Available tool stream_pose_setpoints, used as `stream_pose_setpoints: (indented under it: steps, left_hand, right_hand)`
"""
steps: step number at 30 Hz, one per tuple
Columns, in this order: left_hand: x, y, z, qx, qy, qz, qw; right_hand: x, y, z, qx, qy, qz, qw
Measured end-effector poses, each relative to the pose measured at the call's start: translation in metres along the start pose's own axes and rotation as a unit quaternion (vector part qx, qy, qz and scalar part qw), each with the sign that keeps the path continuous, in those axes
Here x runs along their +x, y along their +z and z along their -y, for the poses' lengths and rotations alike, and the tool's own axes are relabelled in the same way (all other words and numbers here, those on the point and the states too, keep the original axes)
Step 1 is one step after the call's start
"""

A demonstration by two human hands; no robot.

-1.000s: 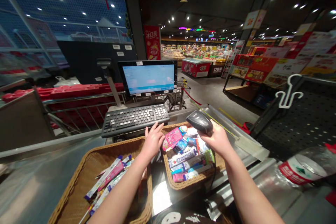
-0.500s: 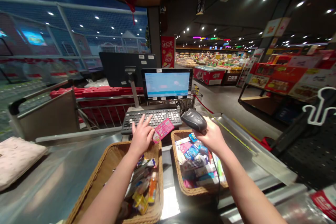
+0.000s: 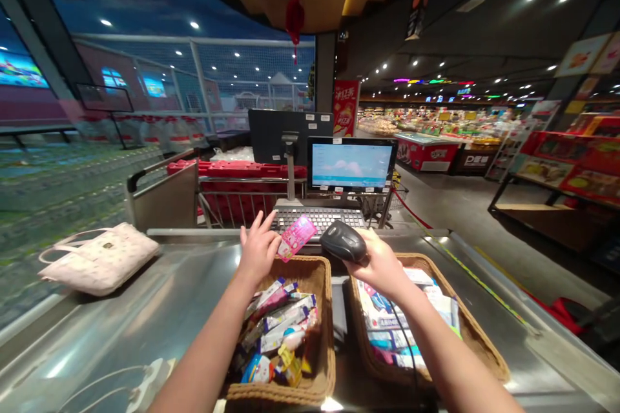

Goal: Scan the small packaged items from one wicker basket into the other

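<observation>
Left hand point(image 3: 259, 248) pinching a pink packet point(image 3: 297, 237), print unreadable; right hand point(image 3: 380, 264) clenched around a black barcode scanner point(image 3: 343, 242) above a wicker basket point(image 3: 484, 348) on a steel checkout counter point(image 3: 145, 310).

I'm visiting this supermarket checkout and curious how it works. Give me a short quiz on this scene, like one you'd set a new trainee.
1. Which hand holds the black barcode scanner?
2. True or false: a pale handbag lies on the steel counter, to the left of the baskets.
3. How many wicker baskets stand on the counter?

Key: 1. The right hand. 2. True. 3. Two.
</observation>
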State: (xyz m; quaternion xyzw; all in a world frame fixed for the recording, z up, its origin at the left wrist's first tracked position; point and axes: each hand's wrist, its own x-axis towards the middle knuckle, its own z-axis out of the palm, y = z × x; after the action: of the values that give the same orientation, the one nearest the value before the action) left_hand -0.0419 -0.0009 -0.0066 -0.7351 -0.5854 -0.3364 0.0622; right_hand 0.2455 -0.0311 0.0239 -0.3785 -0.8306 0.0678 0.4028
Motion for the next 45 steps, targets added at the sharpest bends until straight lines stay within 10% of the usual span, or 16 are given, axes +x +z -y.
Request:
stream_pose_setpoints:
  steps: [20, 45]
  left_hand:
    - [-0.011, -0.005, 0.020, 0.006, -0.011, 0.002, 1.000]
    - [-0.110, 0.019, 0.055, 0.031, -0.149, 0.239, 0.959]
  right_hand:
    - [-0.005, 0.012, 0.012, 0.011, 0.009, 0.042, 0.999]
    - [-0.014, 0.039, 0.006, 0.036, 0.026, 0.105, 0.994]
